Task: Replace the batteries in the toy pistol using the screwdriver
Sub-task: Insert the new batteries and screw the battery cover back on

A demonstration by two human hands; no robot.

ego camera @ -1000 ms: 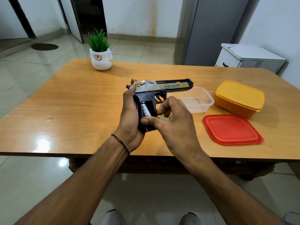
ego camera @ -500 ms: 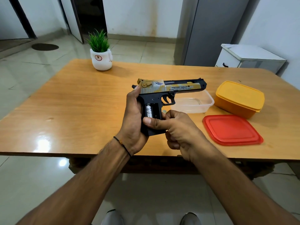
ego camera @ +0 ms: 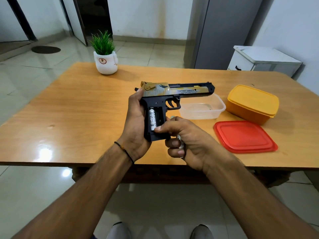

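Tiled floor and pale walls lie behind a wooden bench [ego camera: 77, 109], and the work is held above its near edge. The left grip [ego camera: 136, 118] is wrapped round the back of the toy pistol [ego camera: 172, 91] handle, with the barrel running out beyond the right grip [ego camera: 186, 142]. The open compartment [ego camera: 159, 116] sits between the two grips. One battery [ego camera: 152, 119] lies in the slot nearer the left grip, and the other slot is bare. The right thumb presses on the battery's lower end. The other right fingers are curled tight round a silvery cylinder [ego camera: 180, 144]; I cannot tell whether it is a second battery or the tool. Beyond the right grip stand a clear tub [ego camera: 202, 111] and a yellow box [ego camera: 252, 102], with a red lid [ego camera: 243, 137] just outside it. A potted plant [ego camera: 105, 54] stands well beyond the left grip.

As I judge it, the battery should be pushed flat until both ends meet their contacts, with the polarity checked first. The left grip should stay steady, and the compartment should face up so nothing drops out.

A second ago the battery sat askew and the right fingers arched up by the trigger guard. Now the battery lies straight, those fingers are folded below the handle, and the muzzle reaches further over the tub.
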